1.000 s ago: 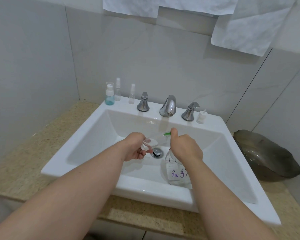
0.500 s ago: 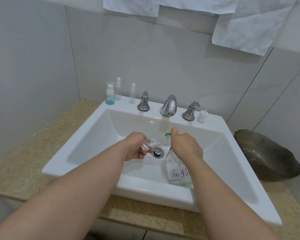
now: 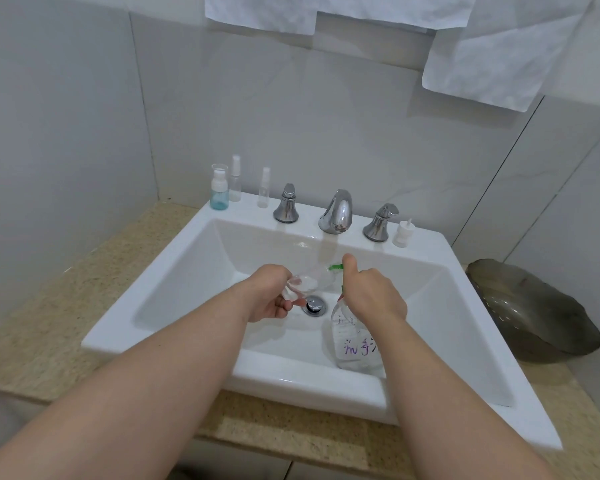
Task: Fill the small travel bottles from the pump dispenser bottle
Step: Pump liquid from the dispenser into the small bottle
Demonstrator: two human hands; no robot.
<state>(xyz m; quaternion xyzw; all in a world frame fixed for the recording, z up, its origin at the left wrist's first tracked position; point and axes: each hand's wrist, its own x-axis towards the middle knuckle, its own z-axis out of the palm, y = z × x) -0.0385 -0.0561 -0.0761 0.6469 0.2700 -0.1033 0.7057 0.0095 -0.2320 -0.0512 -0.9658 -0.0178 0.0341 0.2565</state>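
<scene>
Filling under way: left hand (image 3: 271, 299) holds clear travel bottle (image 3: 300, 285) over sink (image 3: 150, 282) drain. Right hand (image 3: 371, 296) grips pump bottle (image 3: 354, 344), thumb on pump. Fill level unclear. Three bottles (image 3: 235, 188) stand at back-left rim.

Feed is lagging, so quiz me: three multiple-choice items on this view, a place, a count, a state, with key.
1. Where does the pump dispenser bottle stand? A) counter B) sink basin C) floor
2. How many small bottles stand on the ledge left of the faucet? A) one B) three C) five
3. The left hand is: A) open, empty B) on a tap handle C) gripping a clear travel bottle
Key: 1 B, its base rests in the basin; 2 B, one blue-tinted, two clear; 3 C, the hand curls round it.
</scene>
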